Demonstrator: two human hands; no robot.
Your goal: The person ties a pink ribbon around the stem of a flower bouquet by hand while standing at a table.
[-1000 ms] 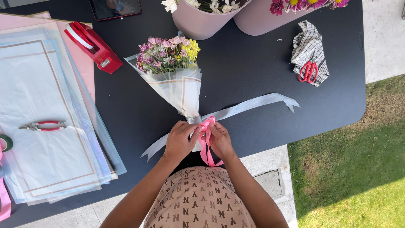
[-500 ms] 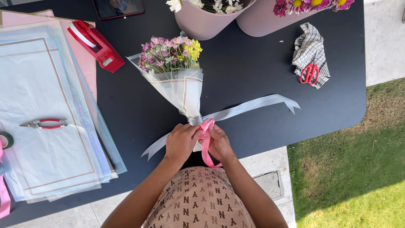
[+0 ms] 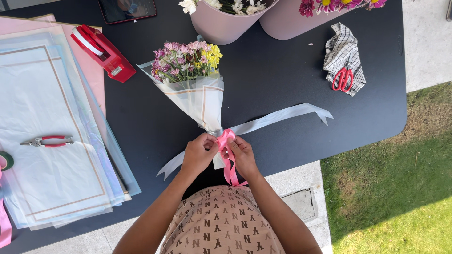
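Hands show little shift vs. 1 s ago, both at wrap neck. L hand (image 3: 197,155) and R hand (image 3: 242,155) fingers closed, pinching pink ribbon (image 3: 227,146). Bouquet (image 3: 195,87) long axis runs away from fingers, blooms far end; pale ribbon (image 3: 282,116) crosses under knot.

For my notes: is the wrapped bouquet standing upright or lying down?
Lying down: the bouquet rests flat on the black table, blooms pointing away.

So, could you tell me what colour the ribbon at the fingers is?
Pink ribbon, seen from the head view.
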